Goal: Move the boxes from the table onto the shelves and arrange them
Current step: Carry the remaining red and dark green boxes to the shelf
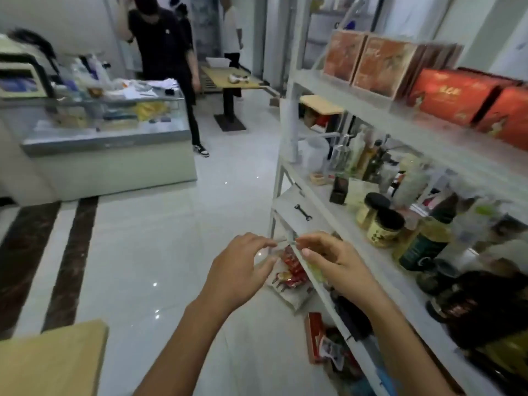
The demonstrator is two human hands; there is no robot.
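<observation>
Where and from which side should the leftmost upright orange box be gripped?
Take the leftmost orange box by its free left edge, probably reaching in from the aisle over the top shelf; it stands on edge and the next orange box crowds its right.

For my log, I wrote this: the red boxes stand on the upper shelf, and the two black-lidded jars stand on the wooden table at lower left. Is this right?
Not quite. The red boxes do stand on the upper shelf, but the two black-lidded jars stand on the shelf below it, among bottles, not on the wooden table. The head view shows this.
</observation>
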